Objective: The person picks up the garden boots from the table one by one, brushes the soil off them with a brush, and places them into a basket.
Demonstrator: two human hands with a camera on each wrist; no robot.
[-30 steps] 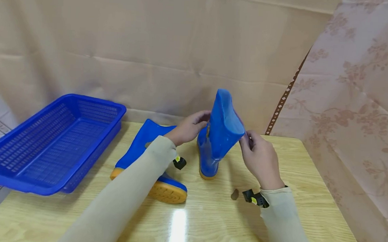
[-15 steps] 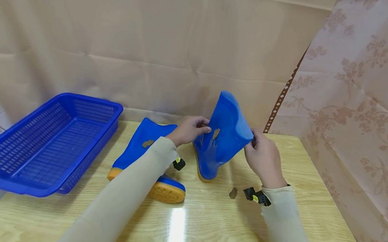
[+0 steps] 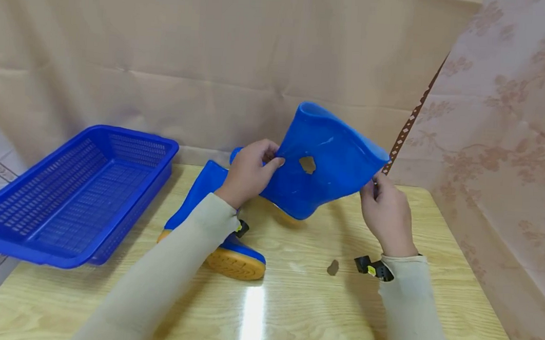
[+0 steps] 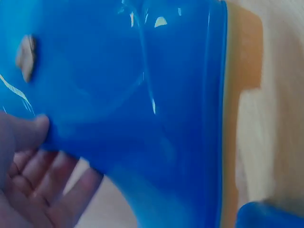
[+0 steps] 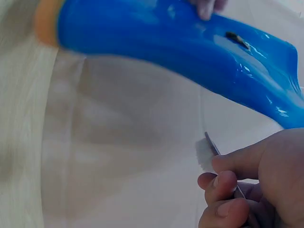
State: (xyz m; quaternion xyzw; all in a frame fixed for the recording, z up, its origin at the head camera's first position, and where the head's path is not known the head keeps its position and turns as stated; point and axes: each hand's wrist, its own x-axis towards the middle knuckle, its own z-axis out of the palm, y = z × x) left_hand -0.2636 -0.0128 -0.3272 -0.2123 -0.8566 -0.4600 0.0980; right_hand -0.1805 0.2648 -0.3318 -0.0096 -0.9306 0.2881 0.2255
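My left hand [image 3: 249, 171] pinches the edge of a blue rubber boot [image 3: 333, 152] with a yellow-orange sole, thumb on the near side. The boot is tilted, its opening toward the upper right. A brown patch [image 3: 307, 164] shows on its shaft, also visible as a brown spot [image 4: 26, 58] in the left wrist view. My right hand [image 3: 388, 212] is by the boot's top rim. In the right wrist view, its fingers grip a small thin-handled brush [image 5: 205, 153] with whitish bristles, apart from the boot; the head view hides the brush.
A second blue boot [image 3: 237, 263] lies on its side under my left forearm. A blue plastic basket [image 3: 158, 184] stands at the left. A small brown piece [image 3: 333, 267] lies on the wooden table [image 3: 302, 310]. A beige cloth [image 3: 204, 58] hangs behind.
The boot has been raised and turned, its shaft swinging toward the right so the brown patch faces me. My left hand has moved left and up; the right hand moved right and slightly up.
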